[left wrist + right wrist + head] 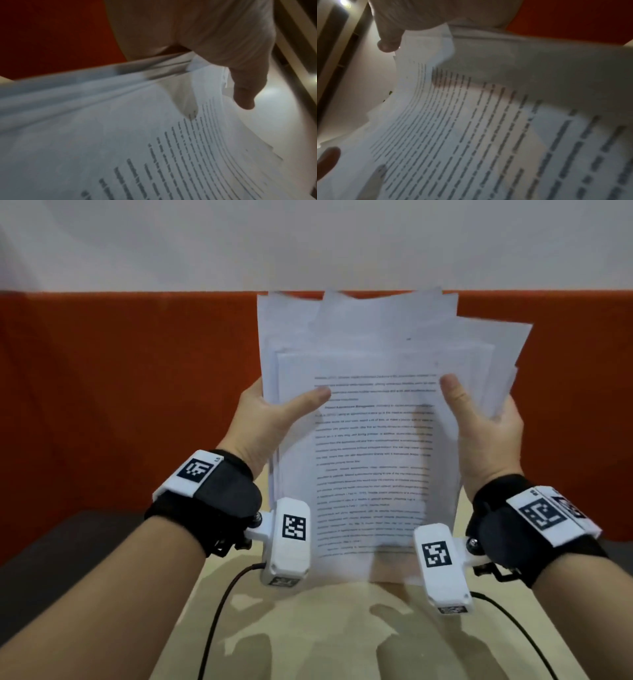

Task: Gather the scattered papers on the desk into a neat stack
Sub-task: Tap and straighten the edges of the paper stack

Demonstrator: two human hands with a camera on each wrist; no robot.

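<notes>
**Papers held upright above desk**

An uneven stack of papers (370,446) is gripped at 9 o'clock by the left hand (263,422) and at 3 o'clock by the right hand (486,433), thumbs in front. Fingers behind are hidden; print is blurred.

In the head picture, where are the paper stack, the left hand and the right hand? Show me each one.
paper stack (373,446): head view, on the printed top sheet.
left hand (263,422): head view, on the hand's middle, below the thumb.
right hand (489,436): head view, on the hand's middle, beside the thumb's base.
</notes>
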